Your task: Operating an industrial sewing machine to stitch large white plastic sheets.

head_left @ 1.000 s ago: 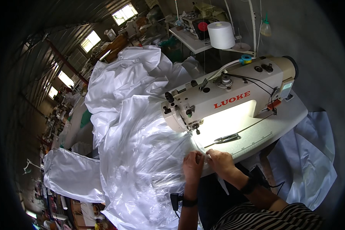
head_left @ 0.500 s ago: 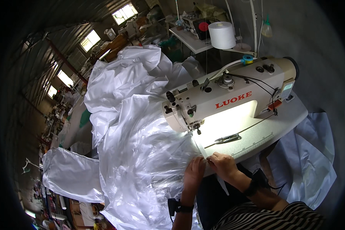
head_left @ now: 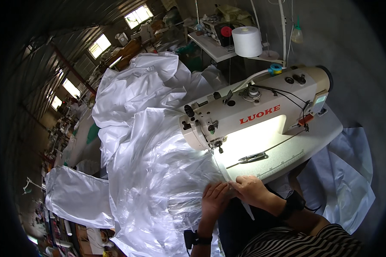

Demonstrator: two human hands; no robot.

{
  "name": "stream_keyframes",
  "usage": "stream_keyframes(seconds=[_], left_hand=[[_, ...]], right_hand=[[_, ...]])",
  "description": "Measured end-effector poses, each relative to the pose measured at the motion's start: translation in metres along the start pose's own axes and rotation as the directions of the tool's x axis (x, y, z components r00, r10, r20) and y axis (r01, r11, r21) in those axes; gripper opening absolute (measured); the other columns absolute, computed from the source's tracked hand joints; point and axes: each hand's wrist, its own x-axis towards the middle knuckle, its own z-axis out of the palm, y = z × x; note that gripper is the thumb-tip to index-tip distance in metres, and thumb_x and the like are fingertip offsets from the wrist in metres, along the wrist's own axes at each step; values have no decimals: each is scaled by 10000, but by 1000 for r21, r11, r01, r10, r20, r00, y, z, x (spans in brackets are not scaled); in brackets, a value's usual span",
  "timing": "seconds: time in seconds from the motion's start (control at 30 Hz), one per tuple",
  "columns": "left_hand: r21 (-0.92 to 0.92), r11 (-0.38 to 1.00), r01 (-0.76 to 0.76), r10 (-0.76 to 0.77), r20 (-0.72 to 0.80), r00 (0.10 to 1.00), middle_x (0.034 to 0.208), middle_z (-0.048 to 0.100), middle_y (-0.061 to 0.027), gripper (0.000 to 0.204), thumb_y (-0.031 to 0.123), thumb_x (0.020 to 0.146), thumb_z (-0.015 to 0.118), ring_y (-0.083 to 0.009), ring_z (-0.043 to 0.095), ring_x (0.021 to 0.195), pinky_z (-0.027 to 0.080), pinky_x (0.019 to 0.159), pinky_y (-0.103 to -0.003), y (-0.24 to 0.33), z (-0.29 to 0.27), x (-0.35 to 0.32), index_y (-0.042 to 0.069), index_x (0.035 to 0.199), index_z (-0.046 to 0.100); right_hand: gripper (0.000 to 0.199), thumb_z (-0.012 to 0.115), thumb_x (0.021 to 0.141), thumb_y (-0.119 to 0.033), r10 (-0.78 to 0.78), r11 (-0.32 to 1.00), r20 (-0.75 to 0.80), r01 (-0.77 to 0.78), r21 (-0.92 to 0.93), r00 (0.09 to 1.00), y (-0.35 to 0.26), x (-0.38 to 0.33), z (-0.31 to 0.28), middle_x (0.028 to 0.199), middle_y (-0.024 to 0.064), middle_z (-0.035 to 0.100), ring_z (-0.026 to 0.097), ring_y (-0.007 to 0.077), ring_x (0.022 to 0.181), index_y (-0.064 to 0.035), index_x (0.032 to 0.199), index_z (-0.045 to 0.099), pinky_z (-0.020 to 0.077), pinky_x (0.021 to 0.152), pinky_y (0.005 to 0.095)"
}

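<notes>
A large sheet of thin, shiny white fabric (head_left: 146,162) lies bunched over the left of the sewing machine (head_left: 257,105) and hangs toward me. Its folded edge strip runs from under the needle area down to my hands. My left hand (head_left: 214,199) is closed on this edge, fingers curled over it. Close beside it, my right hand (head_left: 249,189) pinches the same edge between thumb and fingers at the front of the machine bed. A narrow white tail of material dangles below the hands. The fingertips partly hide the edge.
Thread snips (head_left: 252,158) lie on the lit machine bed, near a printed ruler scale (head_left: 283,165). Behind the machine stands a white thread cone (head_left: 247,42). More white fabric (head_left: 345,175) hangs at the right. A cluttered table (head_left: 214,47) is at the back.
My left hand has shifted slightly down and left, its fingers now lying more across the fabric edge. The right hand keeps its pinch, a little lower. The whole view has shifted slightly.
</notes>
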Motion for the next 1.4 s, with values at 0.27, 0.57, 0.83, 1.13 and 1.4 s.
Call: stream_keyframes(seconds=[0.27, 0.57, 0.83, 1.13, 1.4], left_hand=[[6, 999, -35, 34, 69, 997, 1123, 659, -53, 321, 95, 756, 715, -242, 614, 1064, 442, 966, -436, -31, -6, 21, 94, 1076, 686], [1, 1000, 18, -18, 85, 996, 1123, 657, -41, 295, 134, 774, 728, -258, 595, 1080, 416, 1000, -416, -47, -10, 49, 106, 1067, 701], [-8, 960, 280, -280, -12, 960, 1001, 671, -2, 165, 221, 793, 740, -228, 597, 998, 394, 932, -408, -50, 13, 56, 130, 930, 730], [22, 888, 460, -460, -5, 888, 920, 669, -50, 154, 242, 837, 679, -272, 603, 939, 371, 921, -440, -53, 22, 65, 95, 790, 684], [156, 849, 506, -500, -76, 863, 923, 649, -58, 197, 283, 800, 648, -254, 593, 979, 373, 930, -430, -50, 30, 73, 89, 804, 685]], right_hand=[[320, 657, 808, -163, -48, 999, 59, 49, -20, 997, 9, 20, 7, 889, 62, 602, 621, 236, 862, -50, 1107, 643, 490, 765, 374], [109, 643, 846, -167, -28, 999, -42, 29, 15, 999, 38, 49, 20, 806, 58, 596, 637, 240, 758, -94, 926, 650, 513, 670, 372], [181, 590, 916, -272, 180, 976, -24, -175, 130, 983, 40, 67, 30, 822, 81, 660, 666, 276, 778, -104, 874, 641, 528, 685, 392], [187, 599, 914, -296, 213, 976, -72, -208, 71, 974, 45, 76, 43, 808, 73, 673, 677, 264, 748, -119, 857, 617, 538, 633, 391], [53, 590, 867, -180, 44, 995, -130, -56, -86, 991, 51, 62, 43, 761, 44, 578, 644, 249, 688, -133, 890, 592, 528, 583, 359]])
